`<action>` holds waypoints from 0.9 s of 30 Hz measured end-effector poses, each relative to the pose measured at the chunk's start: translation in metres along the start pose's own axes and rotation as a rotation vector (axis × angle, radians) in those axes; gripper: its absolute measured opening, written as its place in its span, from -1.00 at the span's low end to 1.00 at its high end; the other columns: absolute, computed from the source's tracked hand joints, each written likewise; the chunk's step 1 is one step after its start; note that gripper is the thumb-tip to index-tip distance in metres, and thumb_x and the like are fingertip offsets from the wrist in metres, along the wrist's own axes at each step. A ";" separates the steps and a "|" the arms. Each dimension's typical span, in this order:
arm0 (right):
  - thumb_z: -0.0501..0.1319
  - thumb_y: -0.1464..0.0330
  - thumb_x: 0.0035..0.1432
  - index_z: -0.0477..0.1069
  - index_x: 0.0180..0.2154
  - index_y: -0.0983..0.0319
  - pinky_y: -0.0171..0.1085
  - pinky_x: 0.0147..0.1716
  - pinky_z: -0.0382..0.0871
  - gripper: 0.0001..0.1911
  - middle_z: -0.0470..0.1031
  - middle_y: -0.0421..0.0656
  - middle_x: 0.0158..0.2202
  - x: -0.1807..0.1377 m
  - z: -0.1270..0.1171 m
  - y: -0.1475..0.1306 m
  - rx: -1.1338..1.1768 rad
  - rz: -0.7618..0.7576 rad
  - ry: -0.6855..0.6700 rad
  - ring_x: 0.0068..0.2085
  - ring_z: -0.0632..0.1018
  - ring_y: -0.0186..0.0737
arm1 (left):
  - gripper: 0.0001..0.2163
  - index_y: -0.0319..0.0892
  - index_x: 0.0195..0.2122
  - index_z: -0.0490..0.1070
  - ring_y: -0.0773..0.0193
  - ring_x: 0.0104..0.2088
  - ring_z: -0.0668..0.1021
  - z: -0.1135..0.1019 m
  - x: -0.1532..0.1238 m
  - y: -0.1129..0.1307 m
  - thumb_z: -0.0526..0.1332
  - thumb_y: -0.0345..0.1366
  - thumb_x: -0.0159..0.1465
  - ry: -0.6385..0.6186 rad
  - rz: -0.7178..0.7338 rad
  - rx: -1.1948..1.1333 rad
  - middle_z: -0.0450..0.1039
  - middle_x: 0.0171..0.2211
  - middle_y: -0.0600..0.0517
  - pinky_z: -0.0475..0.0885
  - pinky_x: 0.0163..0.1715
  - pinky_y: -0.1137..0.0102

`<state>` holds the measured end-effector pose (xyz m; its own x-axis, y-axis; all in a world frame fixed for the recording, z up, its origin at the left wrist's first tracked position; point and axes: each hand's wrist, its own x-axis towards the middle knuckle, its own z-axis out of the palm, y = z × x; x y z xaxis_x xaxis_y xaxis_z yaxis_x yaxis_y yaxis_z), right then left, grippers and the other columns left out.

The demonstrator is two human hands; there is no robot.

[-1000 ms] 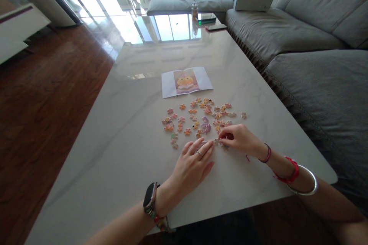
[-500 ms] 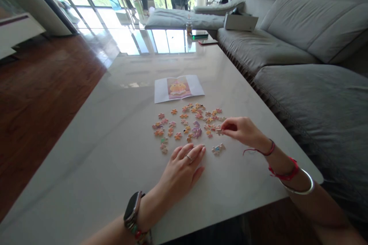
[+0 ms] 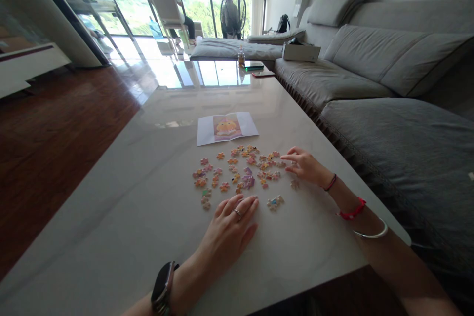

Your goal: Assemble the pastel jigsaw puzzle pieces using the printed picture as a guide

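Observation:
Several small pink and orange jigsaw pieces (image 3: 237, 170) lie scattered on a pale marble table (image 3: 148, 197). Behind them lies a reference sheet (image 3: 225, 127) with a yellow picture. My left hand (image 3: 231, 224) rests flat on the table with its fingers stretched out, just below the pieces. My right hand (image 3: 305, 165) reaches into the right side of the scatter with its fingers extended over the pieces. A small joined cluster of pieces (image 3: 275, 202) sits between my two hands, and a single piece (image 3: 295, 184) lies beside my right wrist.
A grey sofa (image 3: 370, 74) runs along the table's right side with a box (image 3: 301, 52) on it. A small bottle (image 3: 241, 57) and a phone (image 3: 263, 74) stand at the table's far end. A person sits on a chair (image 3: 166, 7) by the windows. Wooden floor (image 3: 55, 123) lies on the left.
My right hand has moved from the joined cluster up to the right edge of the scatter and its pinch has spread. The camera has tilted up. My left hand stays flat.

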<state>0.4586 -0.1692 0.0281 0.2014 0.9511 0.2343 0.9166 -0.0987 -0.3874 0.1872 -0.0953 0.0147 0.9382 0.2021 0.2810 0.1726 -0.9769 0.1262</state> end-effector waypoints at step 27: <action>0.17 0.43 -0.06 0.46 -0.48 0.25 -0.40 -0.46 0.25 -0.91 0.47 -0.21 -0.53 -0.016 0.028 -0.091 0.263 0.133 -0.104 -0.50 0.42 -0.39 | -0.69 -0.17 0.00 0.22 0.13 0.04 0.23 -0.005 0.000 0.004 -0.02 -0.28 0.23 -0.070 -0.015 -0.046 0.24 0.03 -0.04 0.17 0.00 0.19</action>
<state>0.3625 -0.1668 0.0348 0.2646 0.9611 0.0791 0.7614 -0.1579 -0.6287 0.1866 -0.0992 0.0197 0.9545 0.2100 0.2115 0.1747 -0.9692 0.1738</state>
